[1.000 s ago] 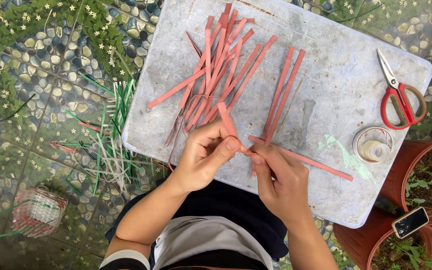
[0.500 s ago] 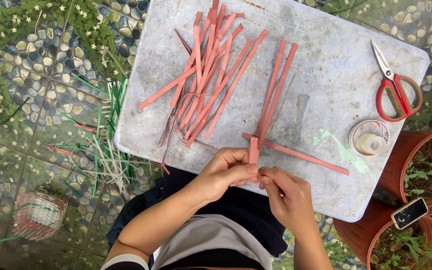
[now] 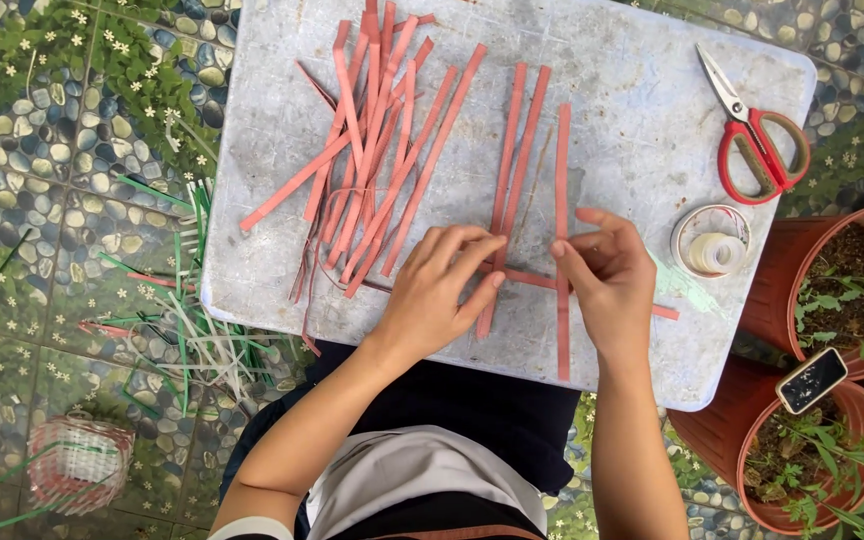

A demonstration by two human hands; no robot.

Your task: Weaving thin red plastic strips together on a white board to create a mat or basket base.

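Your left hand (image 3: 442, 290) presses flat, fingers spread, on crossed pink strips (image 3: 517, 200) mid-tabletop (image 3: 632, 90). Your right hand (image 3: 607, 280) pinches an upright strip (image 3: 563, 330) w/ thumb & forefinger. Pots (image 3: 832, 300) at right hold soil & plants; small basket (image 3: 82, 465) on floor, contents unclear.

Flat matt strips (image 3: 562, 240) in salmon pink, paper-like or thin plastic, hard to tell which. Grey board (image 3: 642, 90), dull and a little scratched, probably plastic. Scissors (image 3: 757, 130) with shiny metal blades and glossy red plastic handles. Tape roll (image 3: 712, 245), clear and glossy. Terracotta-coloured pots (image 3: 812, 250), smooth, matt.
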